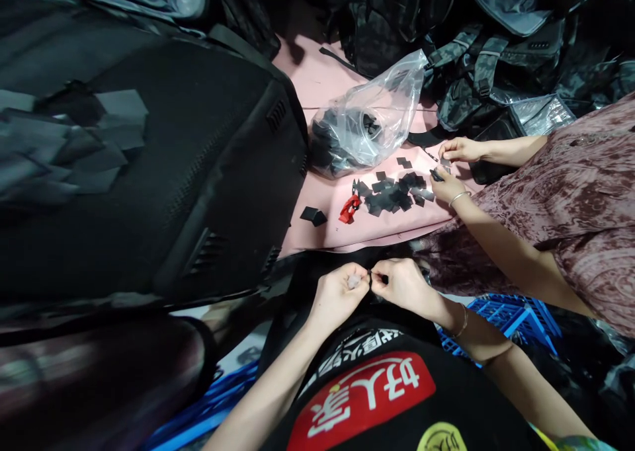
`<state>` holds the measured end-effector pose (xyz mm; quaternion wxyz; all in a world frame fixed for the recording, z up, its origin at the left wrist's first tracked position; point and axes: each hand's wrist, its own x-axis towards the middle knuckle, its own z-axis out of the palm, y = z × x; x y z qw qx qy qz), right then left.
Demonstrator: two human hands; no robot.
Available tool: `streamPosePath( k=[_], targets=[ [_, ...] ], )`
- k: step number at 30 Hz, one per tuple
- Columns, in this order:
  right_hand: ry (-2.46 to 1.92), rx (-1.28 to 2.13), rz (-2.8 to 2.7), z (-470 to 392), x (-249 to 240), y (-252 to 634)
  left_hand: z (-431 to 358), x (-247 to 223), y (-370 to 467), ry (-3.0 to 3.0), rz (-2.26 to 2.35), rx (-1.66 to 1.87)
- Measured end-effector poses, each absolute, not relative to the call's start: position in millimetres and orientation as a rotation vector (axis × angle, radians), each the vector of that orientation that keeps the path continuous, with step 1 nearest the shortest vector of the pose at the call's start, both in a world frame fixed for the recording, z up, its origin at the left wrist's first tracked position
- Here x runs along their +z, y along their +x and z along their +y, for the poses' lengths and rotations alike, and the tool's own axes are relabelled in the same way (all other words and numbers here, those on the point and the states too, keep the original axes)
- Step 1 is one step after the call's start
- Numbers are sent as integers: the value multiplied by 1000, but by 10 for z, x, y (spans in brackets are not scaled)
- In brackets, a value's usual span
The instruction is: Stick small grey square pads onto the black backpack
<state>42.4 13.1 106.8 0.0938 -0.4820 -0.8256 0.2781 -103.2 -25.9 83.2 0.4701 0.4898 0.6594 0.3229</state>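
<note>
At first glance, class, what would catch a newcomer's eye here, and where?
The red printed patch on the black garment, bottom centre, stands out first. Above it, the left hand and right hand seem to pinch a small dark piece. Beyond them, dark squares and a red item lie on the pink surface.

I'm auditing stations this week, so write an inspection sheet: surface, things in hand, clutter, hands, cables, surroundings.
Surface: pink-covered table.
Things in hand: small black piece; small whitish translucent piece.
Clutter: loose flat black patches, bright red item, clear plastic bag holding dark contents.
Hands: left hand holds the whitish piece; its fingertips meet those of the right hand at the black piece.
Cables: nothing seen.
Surroundings: large black bag, grey patches on it; dark camouflage bags; blue plastic crates; co-worker's hands beside the black patches.
</note>
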Motion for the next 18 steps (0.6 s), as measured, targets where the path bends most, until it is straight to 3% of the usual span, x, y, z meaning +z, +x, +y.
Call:
streamPosePath(
  k=[9,18],
  targets=[
    [-1524,496,-2603,14,982,380,-190,839,-860,1201,1871,755],
    [-1640,509,-2517,86,865,316,-108,730,-894,1136,1816,820]
  ],
)
